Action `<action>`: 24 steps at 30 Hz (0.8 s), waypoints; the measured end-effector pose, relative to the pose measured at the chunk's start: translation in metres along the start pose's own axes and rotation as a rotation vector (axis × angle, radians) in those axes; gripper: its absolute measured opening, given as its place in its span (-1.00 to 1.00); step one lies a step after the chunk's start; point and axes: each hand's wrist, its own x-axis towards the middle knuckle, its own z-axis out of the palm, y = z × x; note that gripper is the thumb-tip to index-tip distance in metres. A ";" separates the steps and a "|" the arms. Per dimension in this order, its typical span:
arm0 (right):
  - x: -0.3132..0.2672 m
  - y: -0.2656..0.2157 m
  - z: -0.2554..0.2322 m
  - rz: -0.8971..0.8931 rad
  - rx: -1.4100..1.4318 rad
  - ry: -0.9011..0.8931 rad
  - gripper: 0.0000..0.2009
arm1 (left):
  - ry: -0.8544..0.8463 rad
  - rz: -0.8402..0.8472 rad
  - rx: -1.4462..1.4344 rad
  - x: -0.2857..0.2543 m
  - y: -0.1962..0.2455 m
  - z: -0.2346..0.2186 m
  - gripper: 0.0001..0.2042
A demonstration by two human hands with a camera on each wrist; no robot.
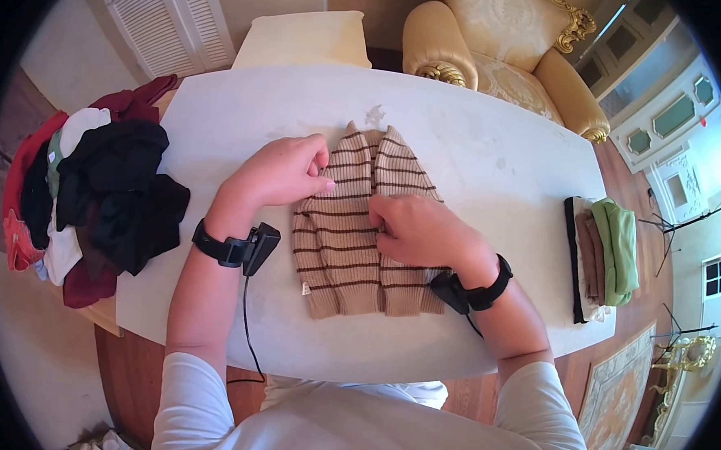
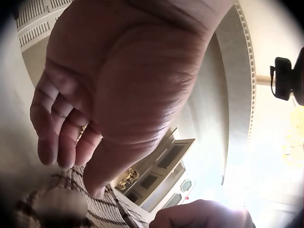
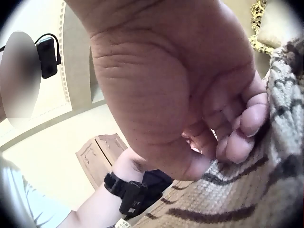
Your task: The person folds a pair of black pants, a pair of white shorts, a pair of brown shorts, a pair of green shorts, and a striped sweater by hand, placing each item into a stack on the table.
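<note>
A beige ribbed sweater with brown stripes (image 1: 338, 260) lies on the white table, its sleeves folded over its body. At its upper left edge, my left hand (image 1: 286, 168) has bent fingers, with a gap between thumb and index finger in the head view; the left wrist view shows the thumb (image 2: 107, 166) over the knit (image 2: 111, 204). My right hand (image 1: 434, 229) is over the middle and right part of the sweater. In the right wrist view its curled fingers (image 3: 240, 142) and thumb meet the striped knit (image 3: 232, 194), gripping it. The exact contact under the fingertips is partly hidden.
A loose heap of dark, red and white clothes (image 1: 122, 180) covers the left end of the table (image 1: 502, 159). Folded garments, green (image 1: 616, 246) among them, are stacked at the right edge. Beyond the far edge stand a cream stool (image 1: 305, 39) and a gold armchair (image 1: 507, 78).
</note>
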 end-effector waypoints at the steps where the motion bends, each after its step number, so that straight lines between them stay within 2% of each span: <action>1: 0.000 0.000 -0.001 0.002 0.018 -0.020 -0.83 | 0.016 0.025 0.002 0.001 -0.001 0.003 -0.65; 5: 0.002 -0.007 -0.002 0.006 0.137 -0.063 -0.80 | 0.090 0.128 -0.005 0.007 -0.011 0.020 -0.70; 8: 0.001 -0.010 -0.010 0.072 0.214 -0.023 -0.80 | 0.146 0.172 -0.033 0.010 -0.006 0.025 -0.72; 9: 0.001 -0.004 -0.011 0.092 0.170 0.030 -0.81 | 0.166 0.180 -0.044 0.011 -0.004 0.027 -0.72; 11: 0.000 0.013 -0.016 0.131 0.081 0.135 -0.82 | 0.102 0.190 -0.065 0.011 -0.002 0.031 -0.69; 15: -0.001 0.026 -0.022 0.229 0.054 0.078 -0.67 | 0.066 0.232 0.040 0.006 0.004 0.033 -0.63; 18: 0.001 0.027 -0.014 0.186 0.070 0.123 -0.46 | 0.047 0.226 0.016 0.008 0.005 0.037 -0.62; 21: 0.002 0.031 -0.012 0.150 0.038 0.102 -0.35 | 0.053 0.215 -0.019 0.009 0.007 0.037 -0.63; 24: 0.002 0.034 -0.011 0.085 0.004 0.078 -0.33 | 0.053 0.231 -0.024 0.012 0.006 0.043 -0.63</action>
